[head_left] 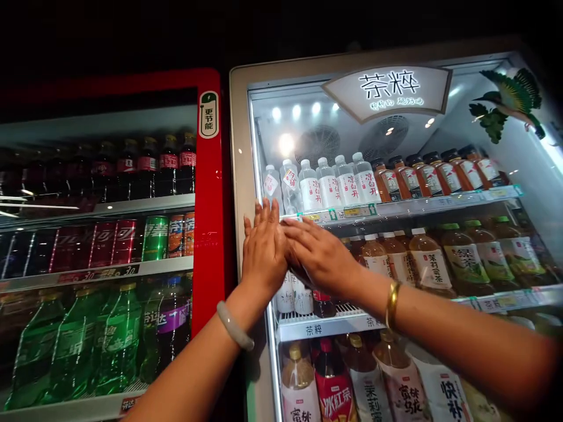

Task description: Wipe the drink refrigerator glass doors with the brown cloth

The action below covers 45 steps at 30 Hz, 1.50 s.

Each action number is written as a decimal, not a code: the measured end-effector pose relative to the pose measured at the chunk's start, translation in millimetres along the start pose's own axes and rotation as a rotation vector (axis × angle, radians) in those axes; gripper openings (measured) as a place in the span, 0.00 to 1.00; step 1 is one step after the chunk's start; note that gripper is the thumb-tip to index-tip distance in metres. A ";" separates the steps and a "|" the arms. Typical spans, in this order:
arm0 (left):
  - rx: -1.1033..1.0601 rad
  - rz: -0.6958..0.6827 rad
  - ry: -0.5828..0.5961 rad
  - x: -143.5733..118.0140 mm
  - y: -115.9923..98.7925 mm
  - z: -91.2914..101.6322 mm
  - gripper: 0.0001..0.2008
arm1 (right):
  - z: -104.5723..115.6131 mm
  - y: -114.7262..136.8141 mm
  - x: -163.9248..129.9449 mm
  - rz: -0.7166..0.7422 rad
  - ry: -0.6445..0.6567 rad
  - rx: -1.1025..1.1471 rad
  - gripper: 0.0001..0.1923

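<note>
We've got both hands up against the glass door (264, 328) of the beige cooler (240, 146), right at its left edge. Our left hand (264, 249) is flat and spread, fingers pointing up, palm on the door's left edge beside the beige frame. Our right hand (319, 255) comes in from the right, also flat and holding nothing, fingertips meeting the left hand's. Hard to say how much of it actually presses on the glass.

Not much room on the left: the red cooler (211, 234) sits just beside the beige frame, only a thin dark gap between them. Behind our hands is the top shelf (417, 204) with white water bottles (328, 186) and brown tea bottles (433, 174) packed to its front edge. The shelf below (505, 300) holds more tea bottles (428, 261), and the bottom row is crowded too. A pale bangle (234, 327) sits on our left wrist, a gold one (391, 305) on the right.
</note>
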<state>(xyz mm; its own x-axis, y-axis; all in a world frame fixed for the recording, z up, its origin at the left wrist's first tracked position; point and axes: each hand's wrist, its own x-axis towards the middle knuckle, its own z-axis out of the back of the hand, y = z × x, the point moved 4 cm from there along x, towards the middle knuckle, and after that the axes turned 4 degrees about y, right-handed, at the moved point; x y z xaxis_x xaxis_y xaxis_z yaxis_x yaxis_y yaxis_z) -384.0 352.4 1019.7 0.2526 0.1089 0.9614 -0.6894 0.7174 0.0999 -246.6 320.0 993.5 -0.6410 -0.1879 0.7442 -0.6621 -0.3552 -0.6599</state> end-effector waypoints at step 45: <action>0.364 -0.029 -0.027 161.1 -20.6 -2.0 0.34 | 41.4 -181.0 104.3 -0.482 -0.094 -0.444 0.12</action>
<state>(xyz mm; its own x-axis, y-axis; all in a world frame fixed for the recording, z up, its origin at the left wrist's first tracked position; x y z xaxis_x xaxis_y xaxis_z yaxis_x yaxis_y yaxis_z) -327.8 356.6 1172.1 0.2612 0.0701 0.9627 -0.8799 0.4275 0.2076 -177.6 326.7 1194.8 -0.2097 -0.1891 0.9593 -0.9764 -0.0116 -0.2158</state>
